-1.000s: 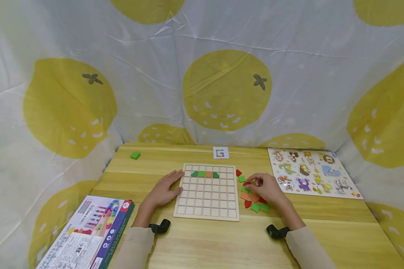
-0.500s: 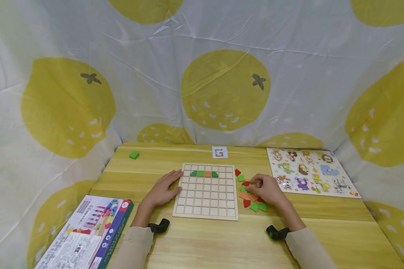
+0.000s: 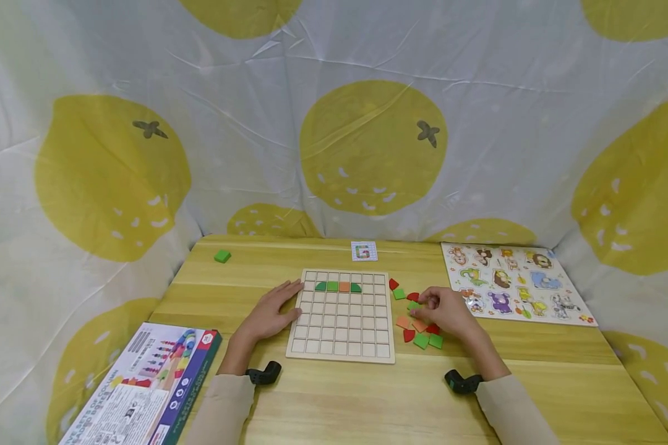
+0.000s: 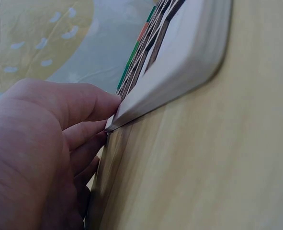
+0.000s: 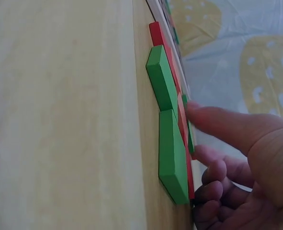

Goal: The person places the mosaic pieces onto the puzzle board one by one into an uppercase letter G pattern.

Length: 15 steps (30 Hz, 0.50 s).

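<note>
Box point(image 3: 141, 383): laid flat on the table point(image 3: 345, 408), 8 o'clock from the middle of the grid board point(image 3: 341, 327); printed face up.
Green block point(image 3: 222, 256): found alone at 10 o'clock, near the table's far edge.
Left hand point(image 3: 269, 315): placed at 9 o'clock; fingers loosely extended, nothing grasped; board's edge touched by thumb and fingertips.
Grid board: laid flat between both hands.
Tile row point(image 3: 332, 287): four pieces seated in the board's second row from 12 o'clock; a green square and an orange one, flanked by curved-edged green pieces.
Card point(image 3: 364, 251): placed just past 12 o'clock, beyond the board; coloured G-like figure shown.
Loose tiles point(image 3: 421, 341): strewn around 3 o'clock, near the board; red, green and orange, some partly hidden by fingers.
Green tile point(image 3: 412, 305): held among these, red tile point(image 3: 413, 296) just beside it at 12 o'clock.
Right hand point(image 3: 445, 311): seen at 3 o'clock; green tile pinched between thumb and index finger.
Animal puzzle point(image 3: 526, 284): laid flat between 2 and 3 o'clock, well apart from the board.
</note>
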{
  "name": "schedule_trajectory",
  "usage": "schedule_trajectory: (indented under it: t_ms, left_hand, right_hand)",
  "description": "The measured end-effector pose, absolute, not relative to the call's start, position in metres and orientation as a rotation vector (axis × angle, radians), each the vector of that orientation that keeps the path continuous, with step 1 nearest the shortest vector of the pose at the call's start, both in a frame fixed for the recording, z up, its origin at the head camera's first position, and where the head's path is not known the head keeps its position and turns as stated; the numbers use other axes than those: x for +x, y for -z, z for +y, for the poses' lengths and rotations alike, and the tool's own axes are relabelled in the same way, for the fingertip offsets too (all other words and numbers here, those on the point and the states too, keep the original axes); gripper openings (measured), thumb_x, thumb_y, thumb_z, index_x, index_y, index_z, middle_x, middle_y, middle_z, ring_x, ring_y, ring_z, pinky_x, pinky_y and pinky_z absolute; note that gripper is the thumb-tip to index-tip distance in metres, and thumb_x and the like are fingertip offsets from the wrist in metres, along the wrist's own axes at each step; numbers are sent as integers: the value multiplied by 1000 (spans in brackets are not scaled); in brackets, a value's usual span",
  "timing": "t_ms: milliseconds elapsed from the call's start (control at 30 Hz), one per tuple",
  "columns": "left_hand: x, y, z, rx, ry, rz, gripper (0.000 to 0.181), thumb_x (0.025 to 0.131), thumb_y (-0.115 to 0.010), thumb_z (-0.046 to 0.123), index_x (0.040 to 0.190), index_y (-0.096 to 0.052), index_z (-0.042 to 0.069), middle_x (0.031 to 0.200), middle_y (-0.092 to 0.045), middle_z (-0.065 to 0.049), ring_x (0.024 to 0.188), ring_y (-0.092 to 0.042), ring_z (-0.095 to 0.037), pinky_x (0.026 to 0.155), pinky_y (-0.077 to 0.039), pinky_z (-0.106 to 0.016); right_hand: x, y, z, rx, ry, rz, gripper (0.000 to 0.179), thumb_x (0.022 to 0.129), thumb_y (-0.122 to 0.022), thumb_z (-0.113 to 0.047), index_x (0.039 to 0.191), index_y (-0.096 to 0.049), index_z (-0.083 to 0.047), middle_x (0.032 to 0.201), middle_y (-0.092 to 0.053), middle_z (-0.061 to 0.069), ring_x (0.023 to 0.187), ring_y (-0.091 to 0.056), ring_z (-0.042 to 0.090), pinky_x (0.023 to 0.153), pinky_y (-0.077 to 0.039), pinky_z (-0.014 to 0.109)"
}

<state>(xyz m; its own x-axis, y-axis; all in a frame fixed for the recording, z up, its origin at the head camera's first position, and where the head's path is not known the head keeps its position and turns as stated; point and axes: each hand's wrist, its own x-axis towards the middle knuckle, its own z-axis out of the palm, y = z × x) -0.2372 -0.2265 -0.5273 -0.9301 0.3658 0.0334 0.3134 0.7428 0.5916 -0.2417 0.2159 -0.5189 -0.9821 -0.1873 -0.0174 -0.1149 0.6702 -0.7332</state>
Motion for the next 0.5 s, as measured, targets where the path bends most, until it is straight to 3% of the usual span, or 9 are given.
schedule_trajectory:
  t_ms: [500]
  left_hand:
    - [-235, 525, -227, 569, -954, 2860, 64, 101, -62, 29, 160, -40, 13, 167, -37, -8, 157, -25, -39, 122, -23, -67]
  right_hand:
    - [-239, 517, 216, -263, 1192, 2771, 21, 88, -83, -21, 101, -76, -6, 71, -55, 2, 64, -47, 16, 58, -40, 26]
